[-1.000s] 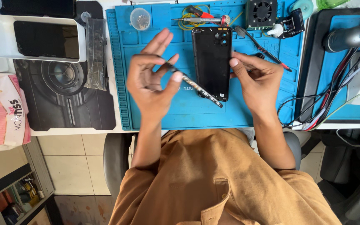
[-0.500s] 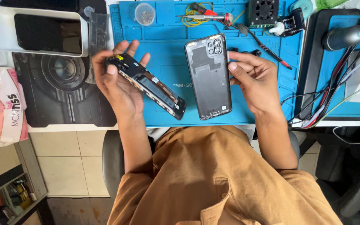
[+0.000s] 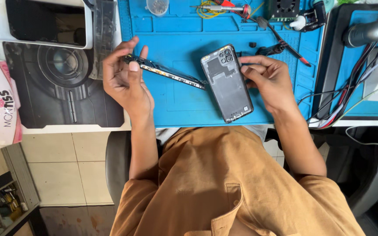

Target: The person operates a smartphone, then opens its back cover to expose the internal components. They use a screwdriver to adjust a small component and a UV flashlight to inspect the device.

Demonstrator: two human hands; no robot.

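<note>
Blue mat (image 3: 184, 109): silicone work mat on the table, lying under both hands.
Left hand (image 3: 125, 83): fingers clamped on one end of the phone body (image 3: 165, 71), held edge-on with its far end stretching away from the fingers, above the mat.
Right hand (image 3: 270, 81): fingers closed on the long edge of the grey back cover (image 3: 227, 83), inner face up, camera cut-outs at the far end.
Step in hand: the two halves look parted, each in its own hand, well apart.
Next move: likely setting one half down; it calls for a steady, flat grip.
Beyond the right fingers: a screwdriver (image 3: 224, 8) and tweezers (image 3: 281, 37).
</note>
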